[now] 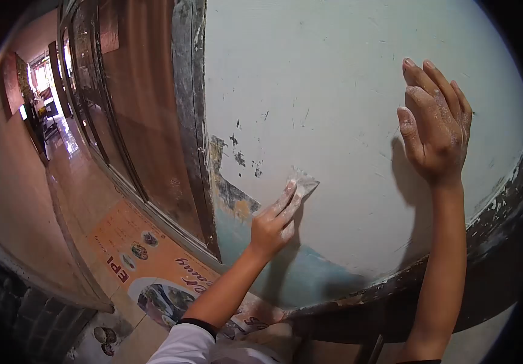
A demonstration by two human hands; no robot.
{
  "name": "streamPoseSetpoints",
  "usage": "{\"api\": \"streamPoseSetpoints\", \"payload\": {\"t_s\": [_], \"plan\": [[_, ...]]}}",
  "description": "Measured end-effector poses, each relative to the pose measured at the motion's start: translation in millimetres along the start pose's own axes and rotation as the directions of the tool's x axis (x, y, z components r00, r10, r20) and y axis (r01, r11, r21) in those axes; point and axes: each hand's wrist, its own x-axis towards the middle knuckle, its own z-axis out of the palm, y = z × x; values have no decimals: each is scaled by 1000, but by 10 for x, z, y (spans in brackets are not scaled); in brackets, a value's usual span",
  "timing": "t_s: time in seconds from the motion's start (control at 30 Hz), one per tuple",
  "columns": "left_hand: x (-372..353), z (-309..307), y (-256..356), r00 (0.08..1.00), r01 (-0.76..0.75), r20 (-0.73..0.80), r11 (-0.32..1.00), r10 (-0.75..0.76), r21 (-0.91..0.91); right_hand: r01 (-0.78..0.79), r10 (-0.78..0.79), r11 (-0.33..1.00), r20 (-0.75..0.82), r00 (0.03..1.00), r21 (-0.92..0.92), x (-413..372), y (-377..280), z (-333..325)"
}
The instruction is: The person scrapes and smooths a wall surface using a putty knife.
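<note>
My left hand point(276, 218) is closed on a small, flat, whitish piece of sandpaper point(309, 182), its corner sticking out past the fingertips. Fingers and sheet lie against the pale painted panel point(352, 121), low and left of its middle. White dust coats the fingertips. Higher up on the right, my right hand point(436, 124) is open and holds nothing, its dusty fingers loosely bent over the panel and its shadow falling to the left. Dark chipped patches point(237, 158) and bare grey and blue-green areas point(316, 270) show along the panel's lower left.
A dark, worn wooden frame point(190, 91) borders the panel on the left, beside brown-framed glass panes point(143, 121). Below lies an orange printed banner point(134, 233) on the tiled floor. Grey blocks point(34, 315) are stacked at lower left. A hallway point(67, 139) leads back to a bright doorway.
</note>
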Motion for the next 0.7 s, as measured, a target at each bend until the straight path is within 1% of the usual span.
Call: {"api": "streamPoseSetpoints", "payload": {"t_s": [0.07,0.1,0.13,0.2,0.23,0.33,0.37,0.47,0.5,0.53,0.6,0.63,0.7], "plan": [[-154,-32,-20,997,62,38,998,-62,2,12,-12,1000,2,1000,-15,-3,0,2],[-121,-20,-40,997,59,44,998,-60,31,15,-15,1000,2,1000,-17,-1,2,-4],[38,-52,5,997,62,42,998,-64,31,12,-12,1000,6,1000,-18,-3,0,-8],[433,-106,101,1000,15,16,999,-14,-35,6,-6,1000,9,1000,-17,6,-3,-7],[549,-100,119,1000,19,-2,1000,-19,23,7,-7,1000,6,1000,-14,8,-1,-2],[571,-112,133,999,27,-20,1000,-26,15,13,-13,1000,7,1000,-14,2,16,-5],[460,-118,145,998,68,3,998,-68,-2,17,-17,1000,-1,1000,-11,4,11,-6],[-71,-54,-3,996,84,29,996,-85,19,13,-13,1000,-2,1000,-6,8,-8,-12],[-123,-73,38,991,128,35,992,-129,18,7,-7,1000,2,1000,-9,13,-7,-13],[-104,-50,25,991,128,34,992,-128,15,8,-8,1000,3,1000,-11,17,-1,-7],[10,-27,21,998,52,-39,999,-52,-7,-3,3,1000,1,1000,-12,2,-5,-2],[164,-95,106,991,135,25,990,-134,-29,-3,3,1000,4,1000,-8,-4,-9,1],[490,-148,177,992,124,9,992,-124,-39,10,-10,1000,-15,1000,-12,-4,2,4]]}}
